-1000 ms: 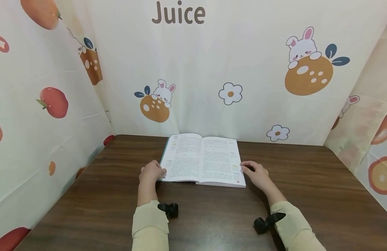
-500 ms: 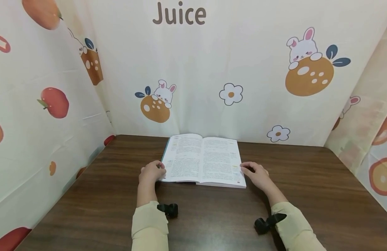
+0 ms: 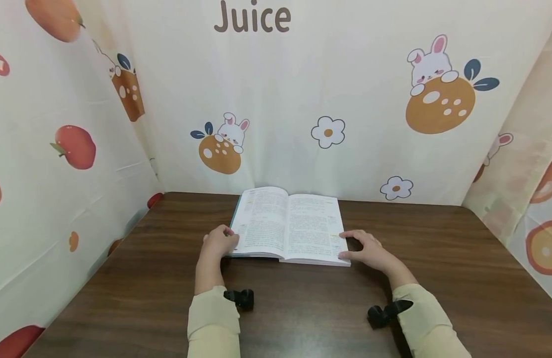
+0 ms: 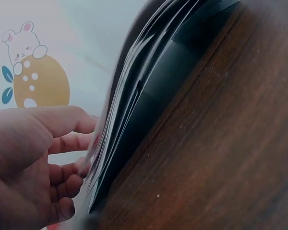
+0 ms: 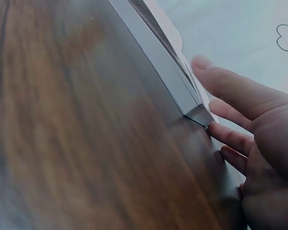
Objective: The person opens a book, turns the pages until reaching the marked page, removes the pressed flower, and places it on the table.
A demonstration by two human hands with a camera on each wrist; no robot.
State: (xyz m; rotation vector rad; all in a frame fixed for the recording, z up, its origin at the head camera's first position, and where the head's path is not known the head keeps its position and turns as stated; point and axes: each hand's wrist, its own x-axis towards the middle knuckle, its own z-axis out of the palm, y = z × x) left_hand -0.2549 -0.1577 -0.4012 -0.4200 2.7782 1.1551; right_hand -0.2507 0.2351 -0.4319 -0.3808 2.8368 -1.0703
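Observation:
An open book (image 3: 309, 226) lies on the brown wooden table, its printed pages facing up. At its lower left edge, my left hand (image 3: 219, 241) holds the side of the book with the thumb over the page. The left wrist view shows the curled fingers of this left hand (image 4: 33, 163) by the page edges and the dark cover beneath. My right hand (image 3: 371, 252) is at the lower right edge, thumb and index finger spread apart. Seen from the right wrist, the right hand (image 5: 264, 129) has its fingers by the book's corner and its thumb near the top pages.
The wooden table (image 3: 302, 313) extends in front of the book and to both sides. Behind it hangs a pale printed curtain (image 3: 280, 99), close to the book's far edge. Similar cloth hangs left and right. Each sleeve carries a small black camera (image 3: 245, 300).
My right thumb has moved down and away from the index finger, and the right forearm has shifted slightly right. The left hand stays at the book's left edge, nearly still.

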